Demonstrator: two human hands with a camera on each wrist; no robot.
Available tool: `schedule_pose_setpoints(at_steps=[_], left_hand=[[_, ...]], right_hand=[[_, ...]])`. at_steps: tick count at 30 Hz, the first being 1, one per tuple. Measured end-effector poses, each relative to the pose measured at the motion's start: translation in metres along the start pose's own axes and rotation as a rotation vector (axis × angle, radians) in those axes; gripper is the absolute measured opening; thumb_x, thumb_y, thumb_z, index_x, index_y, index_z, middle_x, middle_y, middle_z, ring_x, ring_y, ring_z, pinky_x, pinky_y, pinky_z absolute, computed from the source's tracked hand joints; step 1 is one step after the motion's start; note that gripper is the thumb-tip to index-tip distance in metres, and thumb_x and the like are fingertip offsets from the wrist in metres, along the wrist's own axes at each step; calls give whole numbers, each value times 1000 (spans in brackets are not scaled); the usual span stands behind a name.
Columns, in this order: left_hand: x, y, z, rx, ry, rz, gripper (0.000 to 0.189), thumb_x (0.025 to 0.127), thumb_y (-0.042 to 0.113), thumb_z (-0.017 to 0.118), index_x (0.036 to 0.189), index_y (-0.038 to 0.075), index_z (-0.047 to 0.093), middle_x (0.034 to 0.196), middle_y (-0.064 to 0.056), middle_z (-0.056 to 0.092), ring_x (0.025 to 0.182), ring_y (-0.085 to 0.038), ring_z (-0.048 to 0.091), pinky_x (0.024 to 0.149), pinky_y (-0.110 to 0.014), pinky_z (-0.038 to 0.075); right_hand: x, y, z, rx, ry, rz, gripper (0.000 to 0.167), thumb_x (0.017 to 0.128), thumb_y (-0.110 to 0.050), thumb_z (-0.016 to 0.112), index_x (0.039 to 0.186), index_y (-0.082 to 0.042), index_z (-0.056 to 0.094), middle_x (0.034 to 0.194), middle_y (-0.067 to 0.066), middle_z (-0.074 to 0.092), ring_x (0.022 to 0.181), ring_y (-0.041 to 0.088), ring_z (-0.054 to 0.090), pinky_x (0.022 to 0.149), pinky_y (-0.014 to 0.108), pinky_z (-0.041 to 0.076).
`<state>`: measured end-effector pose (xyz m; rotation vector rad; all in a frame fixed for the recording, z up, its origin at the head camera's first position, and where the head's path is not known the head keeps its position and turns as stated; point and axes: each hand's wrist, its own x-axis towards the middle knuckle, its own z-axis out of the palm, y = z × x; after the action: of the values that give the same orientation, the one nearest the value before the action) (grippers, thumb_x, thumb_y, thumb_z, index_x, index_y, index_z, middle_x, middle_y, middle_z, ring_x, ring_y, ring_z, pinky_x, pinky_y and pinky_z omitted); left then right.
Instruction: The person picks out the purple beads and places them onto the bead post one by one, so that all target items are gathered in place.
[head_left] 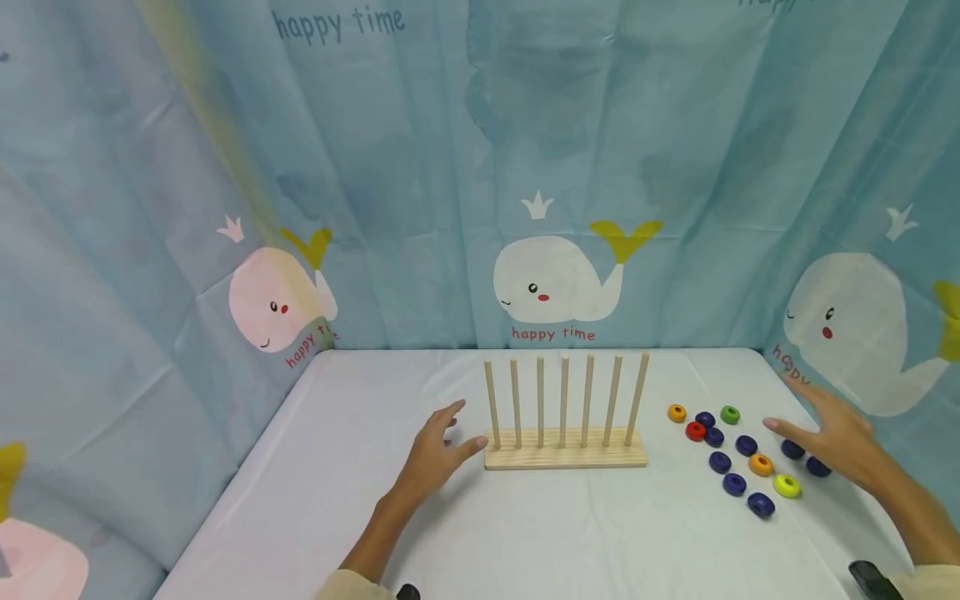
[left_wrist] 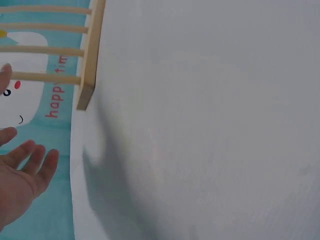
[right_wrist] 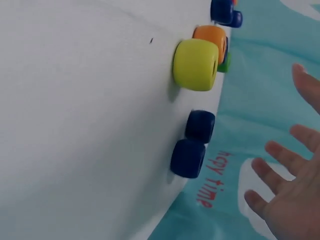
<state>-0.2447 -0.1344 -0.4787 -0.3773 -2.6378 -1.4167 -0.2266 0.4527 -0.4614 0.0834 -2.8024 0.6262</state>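
A wooden peg rack (head_left: 566, 457) with several upright bare dowels stands on the white table. My left hand (head_left: 435, 454) is at the rack's left end, fingers relaxed and holding nothing; in the left wrist view the hand (left_wrist: 25, 175) appears beside the rack's end (left_wrist: 89, 75). To the right lie several loose round beads with holes: dark blue (head_left: 761, 505), orange (head_left: 761, 464), yellow (head_left: 787, 486), red (head_left: 695, 431) and green (head_left: 730, 414). Over the right edge of this group hovers my right hand (head_left: 840, 433), its fingers spread and nothing in them. Two blue beads (right_wrist: 188, 158) lie nearest it.
A white cloth (head_left: 300, 500) covers the table. Light blue curtains (head_left: 405, 183) with whale prints hang along the back and both sides, close to the table's edges. Dark bands sit at both sleeve cuffs.
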Motion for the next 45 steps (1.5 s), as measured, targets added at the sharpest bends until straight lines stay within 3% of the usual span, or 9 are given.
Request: schedule_pose_setpoints(at_steps=[6, 9, 17, 24, 32, 38, 45], left_hand=[[-6, 2, 14, -58, -24, -75, 73, 83, 45, 74, 146, 24, 44, 144, -5, 45, 126, -29, 50, 91, -47, 52], [-8, 1, 20, -74, -32, -94, 73, 83, 44, 75, 145, 20, 45, 142, -7, 47, 126, -30, 50, 91, -49, 51], [-13, -7, 31, -109, -52, -101, 77, 82, 44, 76, 145, 12, 46, 142, -6, 49, 126, -27, 50, 101, -51, 44], [-12, -9, 34, -105, -65, -90, 69, 83, 31, 77, 142, 8, 49, 138, -8, 54, 119, -25, 56, 96, -44, 50], [-9, -15, 38, -131, -109, -65, 69, 85, 21, 76, 143, 2, 45, 137, -14, 53, 117, -28, 57, 89, -30, 54], [-7, -12, 39, -133, -101, -81, 68, 84, 17, 76, 142, 2, 45, 135, -15, 53, 116, -28, 57, 88, -27, 54], [-8, -10, 39, -152, -97, -95, 67, 84, 15, 76, 142, 1, 46, 134, -16, 52, 117, -30, 57, 86, -27, 55]], right_hand=[[-13, 5, -8, 34, -98, 130, 95, 87, -48, 69, 147, 10, 23, 140, 44, 25, 116, 63, 33, 79, 78, 38], [-19, 8, -9, 33, -107, 155, 95, 86, -47, 70, 144, 13, 26, 133, 45, 31, 109, 63, 37, 73, 71, 47], [-33, 24, -11, 30, -150, 182, 90, 84, -44, 74, 139, 16, 33, 126, 46, 39, 100, 59, 47, 64, 57, 53], [-39, 34, -8, 32, -160, 148, 77, 77, -31, 82, 127, 17, 48, 122, 45, 45, 86, 47, 61, 63, 51, 58], [-40, 39, -2, 43, -156, 137, 60, 74, -11, 82, 120, 16, 55, 115, 42, 52, 84, 46, 62, 63, 46, 59], [-41, 39, 0, 37, -173, 166, 56, 76, -10, 80, 118, 17, 55, 109, 40, 55, 84, 47, 62, 64, 46, 59], [-41, 38, 0, 21, -149, 172, 54, 78, -12, 80, 117, 17, 57, 114, 42, 51, 87, 50, 59, 66, 52, 58]])
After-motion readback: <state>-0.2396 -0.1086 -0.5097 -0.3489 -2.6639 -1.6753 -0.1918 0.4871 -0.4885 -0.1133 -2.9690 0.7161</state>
